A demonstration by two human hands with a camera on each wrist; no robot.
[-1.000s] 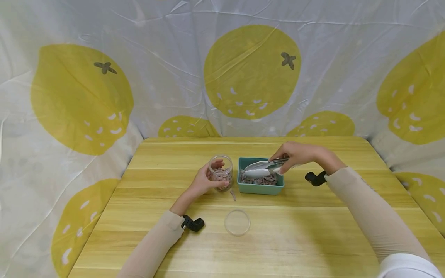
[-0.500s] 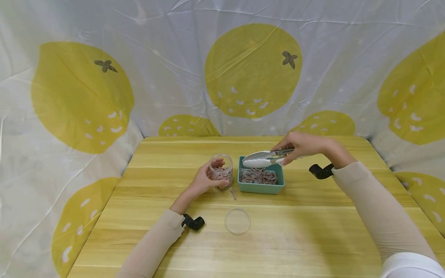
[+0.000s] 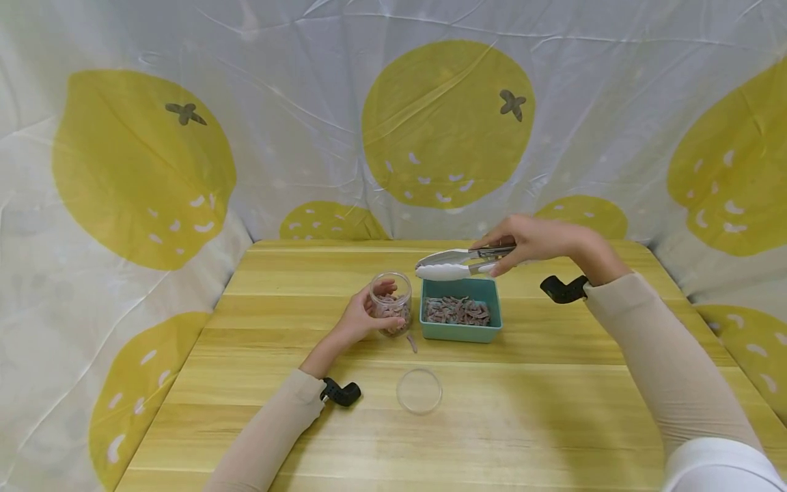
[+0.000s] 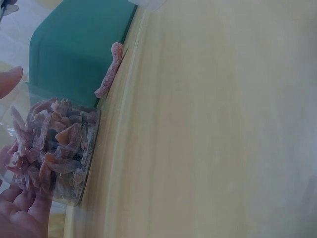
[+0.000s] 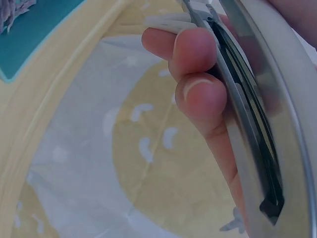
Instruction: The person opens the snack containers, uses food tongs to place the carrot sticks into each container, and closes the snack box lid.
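Observation:
My left hand (image 3: 359, 320) holds a clear round jar (image 3: 391, 290) upright on the table, thumb on its near side and fingers behind. Greyish-pink dried strips (image 4: 54, 144) fill its lower part. Metal tongs (image 5: 247, 99) with white tips (image 3: 445, 272) are gripped in my right hand (image 3: 522, 239); their tips are close together above the far left corner of a teal box (image 3: 461, 333). Whether they pinch a strip I cannot tell. More such strips (image 3: 458, 311) cover the bottom of the box. One loose strip (image 4: 110, 69) lies on the table between jar and box.
A clear round lid (image 3: 419, 391) lies on the wooden table (image 3: 492, 424), nearer me than the jar. Behind the table hangs a white curtain (image 3: 295, 137) printed with lemons. Black wrist cameras (image 3: 340, 393) sit on both sleeves.
The tongs have risen out of the strips in the box, then moved left toward the jar with my right hand. My left hand and the jar have stayed in place.

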